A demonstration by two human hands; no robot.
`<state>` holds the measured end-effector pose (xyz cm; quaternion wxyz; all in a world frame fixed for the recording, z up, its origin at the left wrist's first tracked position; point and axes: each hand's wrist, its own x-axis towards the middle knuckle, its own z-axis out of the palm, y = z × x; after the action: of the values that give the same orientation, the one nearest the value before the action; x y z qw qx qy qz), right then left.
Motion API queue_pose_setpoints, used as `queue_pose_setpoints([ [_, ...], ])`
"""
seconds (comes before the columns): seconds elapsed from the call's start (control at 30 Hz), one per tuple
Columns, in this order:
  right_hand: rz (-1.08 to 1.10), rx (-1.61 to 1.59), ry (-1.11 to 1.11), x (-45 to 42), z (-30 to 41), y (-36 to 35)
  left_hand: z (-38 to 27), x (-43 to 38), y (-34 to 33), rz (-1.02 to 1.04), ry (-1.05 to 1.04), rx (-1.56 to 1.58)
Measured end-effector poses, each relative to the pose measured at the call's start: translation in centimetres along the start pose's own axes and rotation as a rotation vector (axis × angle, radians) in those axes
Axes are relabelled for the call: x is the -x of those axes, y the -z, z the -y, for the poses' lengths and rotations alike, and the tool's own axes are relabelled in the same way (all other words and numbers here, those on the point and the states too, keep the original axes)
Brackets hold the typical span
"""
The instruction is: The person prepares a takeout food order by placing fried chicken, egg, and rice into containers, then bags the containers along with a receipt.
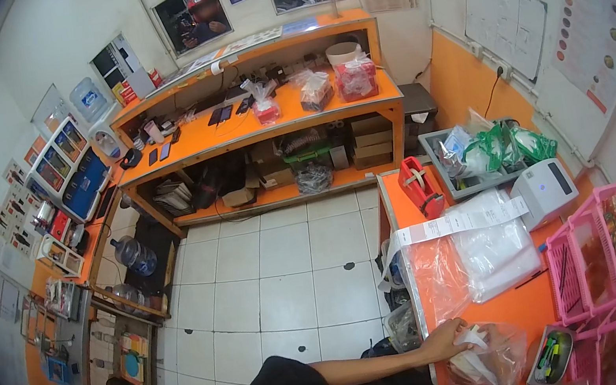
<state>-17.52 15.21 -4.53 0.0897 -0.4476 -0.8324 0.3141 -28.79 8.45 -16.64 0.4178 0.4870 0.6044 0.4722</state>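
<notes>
My left hand (448, 340) reaches in from a black sleeve and grips the upper edge of a clear plastic bag (513, 335) over the orange table. White paper or packaging (472, 362) shows inside the bag. My right hand (504, 351) is at the bag's far side, blurred behind the plastic, so its finger grip is unclear. Close to it lies a small metal tray (569, 340) with highlighters and pens. Farther up the table, a stack of clear plastic bags (497, 260) lies under a long strip of printed paper labels (462, 222).
A white label printer (542, 193), a red tape dispenser (421, 189), a grey crate (458, 189) of bagged goods and pink baskets (565, 279) crowd the table. Across the tiled floor (284, 291), an orange counter (182, 151) holds wrapped packages. A helmeted person (205, 13) appears at a window.
</notes>
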Motion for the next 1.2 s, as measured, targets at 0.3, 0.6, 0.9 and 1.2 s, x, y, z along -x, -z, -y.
queue_pose_setpoints([
  [0.3,-0.013,-0.106,-0.143,8.2,-1.4,6.3,-2.3,0.9,0.2,0.008,0.039,-0.068],
  [0.6,0.009,-0.097,-0.184,13.7,-1.4,10.8,-1.1,1.2,-4.3,-0.071,-0.026,0.019],
  [0.9,0.516,0.661,-0.101,16.3,2.8,16.5,-0.9,2.5,-5.2,-0.125,-0.188,-0.241],
  [1.2,-0.388,0.376,0.322,19.0,-3.6,13.8,-13.7,4.5,-7.2,0.384,-0.146,-0.397],
])
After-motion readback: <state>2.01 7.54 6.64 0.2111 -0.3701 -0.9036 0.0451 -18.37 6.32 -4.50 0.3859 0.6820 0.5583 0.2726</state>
